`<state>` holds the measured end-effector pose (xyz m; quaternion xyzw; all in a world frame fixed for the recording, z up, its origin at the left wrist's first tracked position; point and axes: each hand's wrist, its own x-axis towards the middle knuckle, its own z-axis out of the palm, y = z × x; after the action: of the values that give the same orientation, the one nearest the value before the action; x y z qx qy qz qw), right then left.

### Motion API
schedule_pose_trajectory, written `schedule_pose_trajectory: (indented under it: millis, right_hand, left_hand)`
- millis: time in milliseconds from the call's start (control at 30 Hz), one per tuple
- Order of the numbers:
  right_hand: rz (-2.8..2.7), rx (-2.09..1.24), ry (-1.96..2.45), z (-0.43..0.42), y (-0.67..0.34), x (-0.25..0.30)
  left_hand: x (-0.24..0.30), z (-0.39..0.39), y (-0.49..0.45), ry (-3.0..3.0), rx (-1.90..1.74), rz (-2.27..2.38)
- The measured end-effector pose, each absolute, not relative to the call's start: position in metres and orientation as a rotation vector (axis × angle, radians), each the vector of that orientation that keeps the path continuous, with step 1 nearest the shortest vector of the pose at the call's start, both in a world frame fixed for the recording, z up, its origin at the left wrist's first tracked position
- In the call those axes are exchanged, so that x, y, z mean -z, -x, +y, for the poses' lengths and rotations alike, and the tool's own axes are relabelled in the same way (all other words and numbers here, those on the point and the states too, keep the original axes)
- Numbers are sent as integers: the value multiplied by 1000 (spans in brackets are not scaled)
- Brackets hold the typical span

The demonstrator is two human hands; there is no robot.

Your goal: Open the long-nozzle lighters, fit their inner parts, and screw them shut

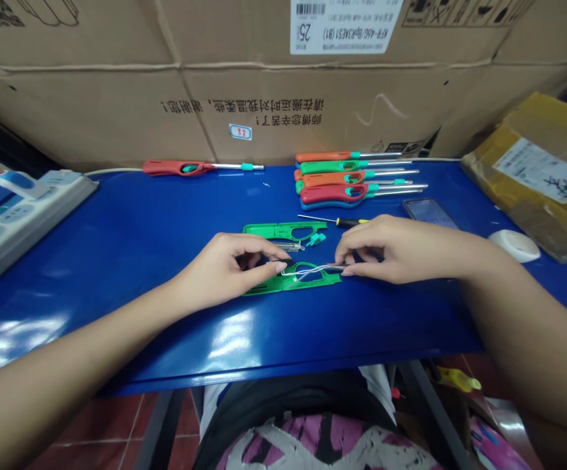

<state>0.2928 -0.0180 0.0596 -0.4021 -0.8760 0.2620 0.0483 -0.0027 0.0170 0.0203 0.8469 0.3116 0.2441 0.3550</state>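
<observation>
My left hand point(229, 264) pinches a small black part point(287, 264) between thumb and fingers, over a green lighter shell half point(329, 280). Thin white wires point(307, 271) run from that part to the right. At their far end, my right hand point(400, 248) is closed on a thin metal rod point(335, 266), mostly covered by the fingers. Just behind lies the other green shell half point(273, 230). Between the halves are a clear lighter tank point(290, 247), partly hidden by my left hand, and a teal trigger piece point(316, 239). A yellow-black screwdriver point(349, 222) rests beyond my right hand.
Several assembled stick lighters point(335, 193) are stacked at the back; a red one point(178, 168) lies farther left. A power strip point(29, 209) flanks the left side. On the right are a phone point(430, 212), a white mouse point(514, 245) and a taped carton point(542, 176). Cardboard point(117, 117) walls the back.
</observation>
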Motion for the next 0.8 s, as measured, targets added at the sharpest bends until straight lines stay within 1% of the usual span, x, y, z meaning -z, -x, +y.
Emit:
schedule_pose_trajectory:
  millis: [200,533,800]
  right_hand:
    - [-2727,-817,1185,-19,-295,-60]
    - [-2699,-744,1213,-19,-295,-59]
    - [-2689,-748,1176,-21,-292,-62]
  left_hand:
    - [-21,16,2,-2208,-624,808]
    - [-25,10,6,-2588,-669,611]
    - [-25,10,8,-2607,-731,622]
